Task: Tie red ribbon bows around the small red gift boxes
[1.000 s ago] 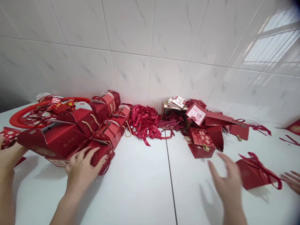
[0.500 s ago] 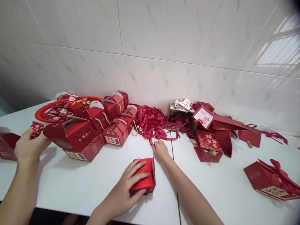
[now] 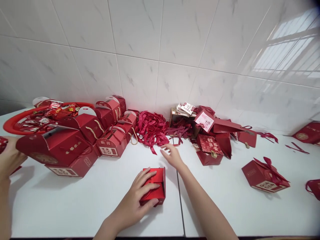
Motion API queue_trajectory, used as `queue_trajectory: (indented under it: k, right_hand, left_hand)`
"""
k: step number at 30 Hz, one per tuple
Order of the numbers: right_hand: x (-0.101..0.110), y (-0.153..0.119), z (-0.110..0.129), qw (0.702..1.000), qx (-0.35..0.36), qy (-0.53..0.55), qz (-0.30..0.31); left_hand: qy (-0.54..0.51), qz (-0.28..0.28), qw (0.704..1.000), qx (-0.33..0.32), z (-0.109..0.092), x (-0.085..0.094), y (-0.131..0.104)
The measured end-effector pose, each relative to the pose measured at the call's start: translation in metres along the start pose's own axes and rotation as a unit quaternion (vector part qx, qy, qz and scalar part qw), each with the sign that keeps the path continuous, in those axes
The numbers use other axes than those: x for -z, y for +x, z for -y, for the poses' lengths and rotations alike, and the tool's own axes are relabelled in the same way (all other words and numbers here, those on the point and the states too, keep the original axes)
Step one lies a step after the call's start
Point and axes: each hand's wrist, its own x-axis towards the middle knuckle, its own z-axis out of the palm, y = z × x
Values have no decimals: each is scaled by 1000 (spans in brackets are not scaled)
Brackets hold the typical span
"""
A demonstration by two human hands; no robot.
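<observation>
Red box [image 3: 158,178]: on the white table [image 3: 100,200], no bow showing, so tying's undone imo | left hand [image 3: 138,195] gripping it, fingers over top | ribbon pile [image 3: 152,125] behind, loose | right hand [image 3: 173,156] just beside that, fingers spread, holding nothing visible | bowed box [image 3: 260,176] off to the right looks done

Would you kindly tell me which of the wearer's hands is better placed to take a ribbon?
The right hand, I'd judge: it is near the ribbon pile, apparently holding nothing, while the left hand rests on a red box.
</observation>
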Motion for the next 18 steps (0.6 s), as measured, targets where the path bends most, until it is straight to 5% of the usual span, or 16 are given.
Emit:
queue_trajectory:
  k: [5,10,14,18]
  right_hand:
    - [-53,13,-2,993,-86,-74,36]
    - [-66,16,0,990,-120,-57,54]
    - [-46,15,3,992,-108,43,48]
    - [13,9,21,978,-63,198,-20]
  left_hand:
    - [-2,16,1000,8,-6,-2,-13]
    - [-10,19,1000,15,-10,-1,-17]
    - [-13,21,999,27,-5,0,-15]
    - [-14,16,1000,21,-1,-1,-11]
